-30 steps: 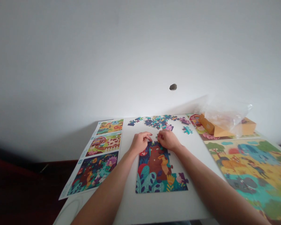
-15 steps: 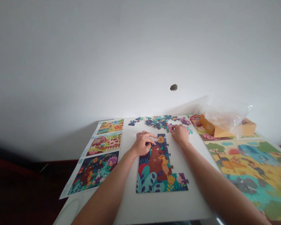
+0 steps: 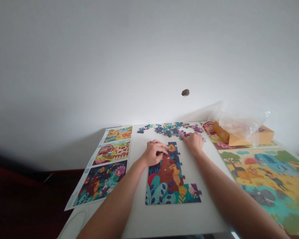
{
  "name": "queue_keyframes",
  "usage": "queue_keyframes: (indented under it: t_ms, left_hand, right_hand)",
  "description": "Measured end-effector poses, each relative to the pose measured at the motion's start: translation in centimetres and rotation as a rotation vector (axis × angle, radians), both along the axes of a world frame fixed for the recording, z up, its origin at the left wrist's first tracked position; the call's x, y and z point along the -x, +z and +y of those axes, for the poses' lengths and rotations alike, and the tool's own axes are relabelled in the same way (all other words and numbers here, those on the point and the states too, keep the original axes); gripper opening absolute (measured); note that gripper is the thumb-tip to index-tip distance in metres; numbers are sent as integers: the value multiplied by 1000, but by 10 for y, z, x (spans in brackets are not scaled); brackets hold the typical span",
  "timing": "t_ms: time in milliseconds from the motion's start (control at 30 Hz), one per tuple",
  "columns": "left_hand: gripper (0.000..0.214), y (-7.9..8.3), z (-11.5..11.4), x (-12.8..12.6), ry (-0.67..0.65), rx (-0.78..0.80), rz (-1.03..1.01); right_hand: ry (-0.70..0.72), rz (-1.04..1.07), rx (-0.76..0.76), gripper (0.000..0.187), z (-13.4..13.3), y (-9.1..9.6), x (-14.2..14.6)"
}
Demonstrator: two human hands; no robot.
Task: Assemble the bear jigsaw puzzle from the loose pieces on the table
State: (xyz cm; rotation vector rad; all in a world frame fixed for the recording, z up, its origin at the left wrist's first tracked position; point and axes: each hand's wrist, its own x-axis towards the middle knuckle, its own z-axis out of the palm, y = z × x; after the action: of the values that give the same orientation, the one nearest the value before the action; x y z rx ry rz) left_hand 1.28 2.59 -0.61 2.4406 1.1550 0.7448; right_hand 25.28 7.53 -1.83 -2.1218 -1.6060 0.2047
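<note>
A partly joined jigsaw puzzle (image 3: 168, 182) with a brown bear lies flat on the white table. My left hand (image 3: 154, 153) rests over its upper left edge, fingers loosely curved and apart, holding nothing. Beyond it is a pile of loose puzzle pieces (image 3: 169, 128). At the right end of that pile my right hand (image 3: 193, 142) lies low with fingers stretched out. Its fingertips are by a purple puzzle piece (image 3: 181, 133); whether they touch it is unclear. A teal piece is mostly hidden behind this hand.
Left of the puzzle lies a printed sheet (image 3: 109, 156) with several pictures. On the right are a finished animal puzzle (image 3: 271, 186) and an orange box (image 3: 265, 135) with a clear plastic bag (image 3: 241, 122) on it. A white wall (image 3: 129, 66) with a hole stands behind the table.
My right hand has flattened and shifted slightly, uncovering more of the purple piece and covering most of the teal one. My left hand stays on the puzzle's edge.
</note>
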Motion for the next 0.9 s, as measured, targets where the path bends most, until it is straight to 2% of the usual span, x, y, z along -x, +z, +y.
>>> queue_keyframes:
  t_ms: [167,300,400,500,567,900]
  left_hand:
    - [35,-2,0,1,2,0,-6]
    - [35,-2,1,1,-1,-1,-5]
    - [35,-2,1,1,-4,-4,-6]
    - [35,-2,1,1,-6,-7,-11]
    - [36,-2,1,1,-6,-7,-13]
    - [34,-1,0,0,12,-8,10]
  right_hand:
    - [-15,40,12,27,3,-1,-4]
    - [-7,21,-1,28,2,1,-2]
    - [-8,-3,-3,37,-1,3,4]
    - [-16,-50,1,57,-3,4,11]
    - [-17,-64,9,60,-4,4,13]
    - [-11,26,5,35,-1,2,9]
